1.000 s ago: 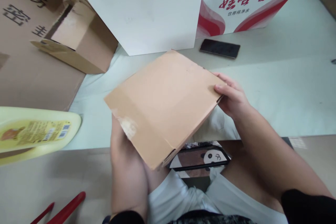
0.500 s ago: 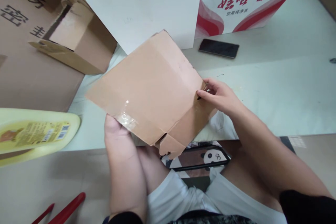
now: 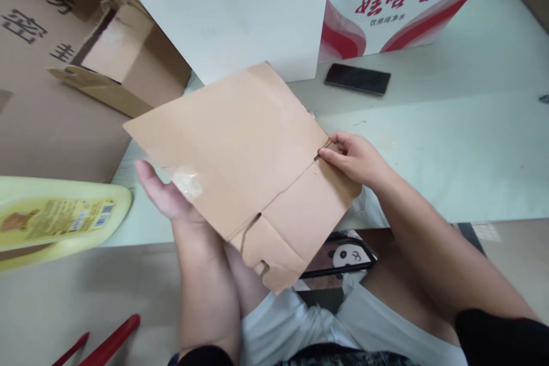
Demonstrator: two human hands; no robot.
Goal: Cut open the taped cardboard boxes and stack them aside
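Observation:
A tan cardboard box (image 3: 231,131), folded flat, is held tilted above the table with its slotted end flap (image 3: 295,211) toward me. My right hand (image 3: 354,157) pinches its right edge near the crease, thumb on top and fingers curled at the edge. At the lower left edge is my left hand (image 3: 167,194), its thumb stretched out away from the cardboard. The other left fingers are hidden beneath the sheet. Clear tape (image 3: 189,182) shines on the cardboard close to that thumb.
A black phone (image 3: 357,79) lies on the pale tabletop (image 3: 450,143) before a white box with red markings (image 3: 390,11). An open cardboard box (image 3: 141,57) stands at the left, behind a yellow bottle (image 3: 64,220). Red handles (image 3: 111,340) show at lower left.
The cardboard has tilted and its near flap has swung out flatter toward me. My left thumb has lifted off the edge and spread to the left. My right hand keeps its pinch.

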